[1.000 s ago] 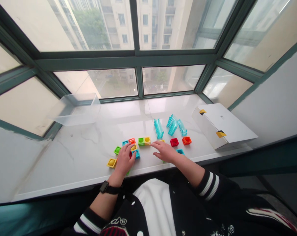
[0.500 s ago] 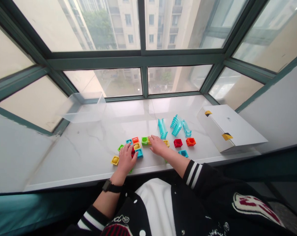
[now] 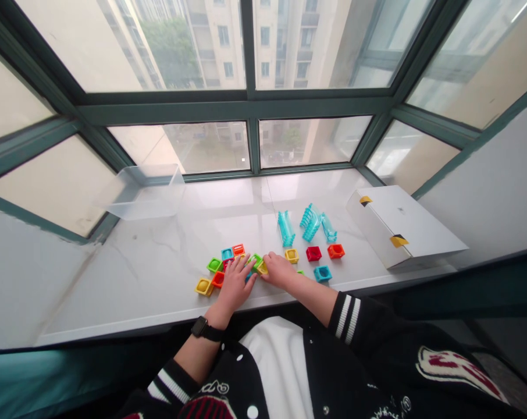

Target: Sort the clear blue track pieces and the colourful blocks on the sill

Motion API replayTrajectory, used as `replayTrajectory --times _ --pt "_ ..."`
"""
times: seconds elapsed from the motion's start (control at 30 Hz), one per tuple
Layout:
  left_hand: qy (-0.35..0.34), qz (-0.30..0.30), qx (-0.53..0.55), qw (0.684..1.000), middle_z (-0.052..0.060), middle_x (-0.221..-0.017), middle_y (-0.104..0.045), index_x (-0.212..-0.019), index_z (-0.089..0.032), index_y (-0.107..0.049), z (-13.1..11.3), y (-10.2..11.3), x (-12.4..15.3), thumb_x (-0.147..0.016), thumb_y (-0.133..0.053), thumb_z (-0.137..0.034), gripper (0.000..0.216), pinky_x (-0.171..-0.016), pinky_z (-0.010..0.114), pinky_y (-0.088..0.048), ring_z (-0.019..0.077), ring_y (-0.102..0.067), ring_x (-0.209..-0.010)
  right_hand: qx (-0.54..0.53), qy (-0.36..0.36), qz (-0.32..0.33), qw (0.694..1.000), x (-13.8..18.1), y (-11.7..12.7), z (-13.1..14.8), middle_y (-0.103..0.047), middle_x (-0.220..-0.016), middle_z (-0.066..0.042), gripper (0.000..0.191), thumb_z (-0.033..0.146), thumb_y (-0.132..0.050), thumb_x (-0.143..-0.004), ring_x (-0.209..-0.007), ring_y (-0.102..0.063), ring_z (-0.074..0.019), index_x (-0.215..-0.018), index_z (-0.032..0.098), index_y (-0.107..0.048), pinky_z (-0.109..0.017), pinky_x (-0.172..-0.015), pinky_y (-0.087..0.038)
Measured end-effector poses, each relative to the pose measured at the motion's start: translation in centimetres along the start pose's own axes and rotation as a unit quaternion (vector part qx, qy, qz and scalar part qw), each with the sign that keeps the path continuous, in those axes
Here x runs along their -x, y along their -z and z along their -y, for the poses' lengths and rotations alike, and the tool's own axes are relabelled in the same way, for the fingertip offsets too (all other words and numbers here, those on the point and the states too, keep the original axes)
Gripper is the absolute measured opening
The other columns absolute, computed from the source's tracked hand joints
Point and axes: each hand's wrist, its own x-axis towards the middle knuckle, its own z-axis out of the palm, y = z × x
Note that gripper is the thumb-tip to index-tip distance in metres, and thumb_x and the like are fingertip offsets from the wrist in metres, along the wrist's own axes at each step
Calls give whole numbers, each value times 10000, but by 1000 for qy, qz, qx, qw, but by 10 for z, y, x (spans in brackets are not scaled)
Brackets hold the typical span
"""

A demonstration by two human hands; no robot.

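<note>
Small coloured square blocks lie in a cluster on the white marble sill (image 3: pixel 159 273). My left hand (image 3: pixel 235 285) rests on the cluster with fingers spread, next to a red block (image 3: pixel 218 279), a yellow block (image 3: pixel 203 286), a green block (image 3: pixel 214 265) and a blue block (image 3: pixel 227 253). My right hand (image 3: pixel 278 269) is closed on a joined green-and-yellow pair of blocks (image 3: pixel 259 263), its fingertips close to my left hand. To the right lie a yellow block (image 3: pixel 292 255), a red block (image 3: pixel 313 253), an orange block (image 3: pixel 335 251) and a teal block (image 3: pixel 323 273).
Three translucent teal ribbed pieces (image 3: pixel 309 223) stand behind the blocks. A white cardboard box (image 3: pixel 398 227) lies at the right end of the sill. A clear plastic tub (image 3: pixel 143 192) sits at the back left by the window frame.
My right hand has pulled the green-and-yellow pair back from the row toward my left hand. My left hand has shifted right over the cluster, uncovering the red and green blocks at its left.
</note>
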Motion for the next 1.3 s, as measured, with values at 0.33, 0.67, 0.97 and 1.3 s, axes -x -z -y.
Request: replayTrajectory --times 0.33,0.67,0.97,1.3 --pt "1 25 -14 1000 56 -1594 -555 -1368 -300 -688 3 -5 1 -1049 -494 -373 380 -1266 659 -257 359 -406 -1544 -23 25 11 999 19 -4 3 -668 -1193 -142 333 310 -746 -872 -1096 -687 -292 -1159 176 -644 -374 -916 -532" --pt "-7 27 -15 1000 61 -1579 -571 -1252 -276 -710 2 -4 1 -1022 -518 -313 302 -1257 672 -266 362 -402 -1543 -240 67 -57 967 47 46 -31 -691 -1176 -101 444 245 -763 -812 -1048 -695 -242 -1241 199 -661 -396 -963 -576" --pt "-18 4 69 997 112 -1609 -520 -1404 -274 -620 -21 21 -1 -977 -640 -341 433 -1273 647 -290 356 -445 -1514 -623 23 -46 781 74 56 -57 -711 -1273 -97 535 368 -856 -807 -1175 -709 -264 -1268 237 -620 -470 -1056 -566" --pt "0 -29 436 899 133 -1508 -605 -1484 -262 -519 -86 39 -4 -953 -731 -378 583 -1203 506 -468 304 -594 -1392 -815 6 59 576 78 44 -18 -700 -1324 -81 487 343 -880 -807 -1172 -720 -253 -1225 252 -648 -470 -1099 -537"
